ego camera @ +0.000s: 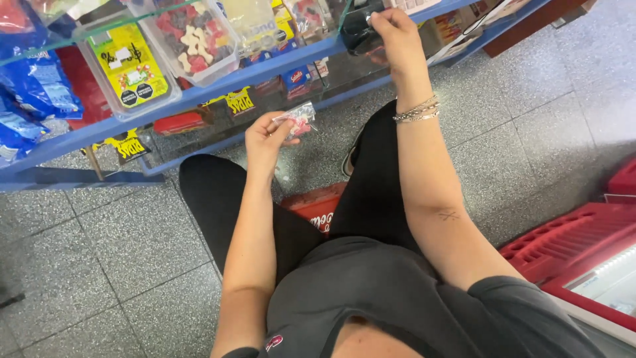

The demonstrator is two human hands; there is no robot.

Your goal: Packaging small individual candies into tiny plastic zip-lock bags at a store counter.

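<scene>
Even, fairly bright indoor light fills the scene, with no hard shadows on the grey speckled terrazzo floor (132, 245). Soft glare streaks the clear glass shelf with its blue metal frame (218, 83). The raised right hand (395, 33) shows slight motion blur. Lines bend outward near the frame's corners, a wide-angle effect.

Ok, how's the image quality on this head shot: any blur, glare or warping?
Head view: even daylight, soft shadows only. The glass shelf throws pale reflections over the sweets. The left hand and its small clear packet are slightly soft; the right hand on a black object is sharper. Shelf edges bow from the wide lens.
</scene>
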